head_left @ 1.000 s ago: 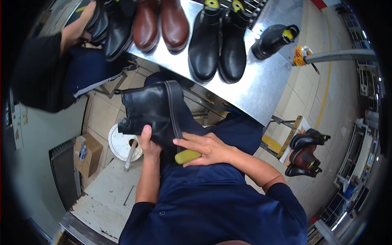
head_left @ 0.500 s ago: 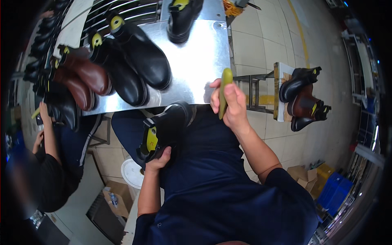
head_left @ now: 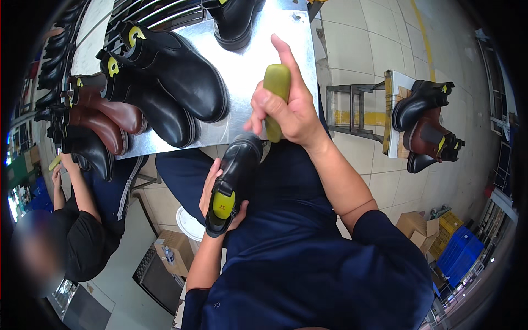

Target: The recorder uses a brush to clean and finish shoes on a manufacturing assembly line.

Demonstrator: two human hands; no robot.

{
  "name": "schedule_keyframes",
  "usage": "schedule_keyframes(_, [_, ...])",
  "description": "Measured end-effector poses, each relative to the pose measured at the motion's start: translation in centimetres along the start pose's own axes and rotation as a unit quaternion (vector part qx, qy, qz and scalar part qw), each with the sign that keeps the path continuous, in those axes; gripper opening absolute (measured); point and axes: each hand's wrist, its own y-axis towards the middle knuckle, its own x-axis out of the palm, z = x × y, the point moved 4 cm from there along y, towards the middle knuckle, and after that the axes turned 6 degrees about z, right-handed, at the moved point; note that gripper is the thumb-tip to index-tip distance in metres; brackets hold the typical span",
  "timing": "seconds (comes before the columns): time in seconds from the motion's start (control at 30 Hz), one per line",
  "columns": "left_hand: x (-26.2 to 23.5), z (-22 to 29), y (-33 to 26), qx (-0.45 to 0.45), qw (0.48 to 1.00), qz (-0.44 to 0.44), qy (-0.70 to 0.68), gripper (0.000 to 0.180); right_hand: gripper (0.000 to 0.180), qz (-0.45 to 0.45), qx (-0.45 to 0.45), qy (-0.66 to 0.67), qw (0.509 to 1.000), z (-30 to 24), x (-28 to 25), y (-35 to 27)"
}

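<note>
A black ankle boot lies over my lap, its opening toward me with a yellow-green insole in view and its toe pointing at the bench. My left hand wraps round its heel and shaft from below, fingers on one side and thumb on the other. Past the toe, above the bench edge, my right hand grips a smooth, oblong olive-green bar between thumb and fingers, with the index finger stretched out. The bar's lower end is close to the boot's toe; whether they touch I cannot tell.
On the metal bench stand black boots and brown boots, with another black boot at the back. More boots rest on a stand at right. A co-worker sits at left holding a similar bar.
My right hand has moved left toward the boot, turning the bar's broad face up. The boot has swung to point straight ahead, and my left hand has shifted round its heel.
</note>
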Motion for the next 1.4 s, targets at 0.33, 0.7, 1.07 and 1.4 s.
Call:
schedule_keyframes(0.33, [0.3, -0.5, -0.3, 0.043, 0.999, 0.017, 0.012, 0.078, 0.02, 0.174, 0.166, 0.162, 0.957, 4.3, -0.4, 0.0])
schedule_keyframes(0.7, [0.9, -0.1, -0.2, 0.102, 0.991, 0.056, 0.071, 0.039, 0.019, 0.207, 0.177, 0.188, 0.944, 5.2, -1.1, -0.4])
schedule_keyframes(1.07, [0.4, -0.6, 0.6, 0.084, 0.994, 0.047, 0.047, 0.044, 0.023, 0.154, 0.149, 0.202, 0.956, 6.7, -0.3, 0.5])
schedule_keyframes(1.4, [0.2, 0.1, 0.5, 0.089, 0.994, 0.008, 0.056, 0.05, 0.023, -0.132, 0.14, 0.183, 0.964, 6.4, 1.6, -0.7])
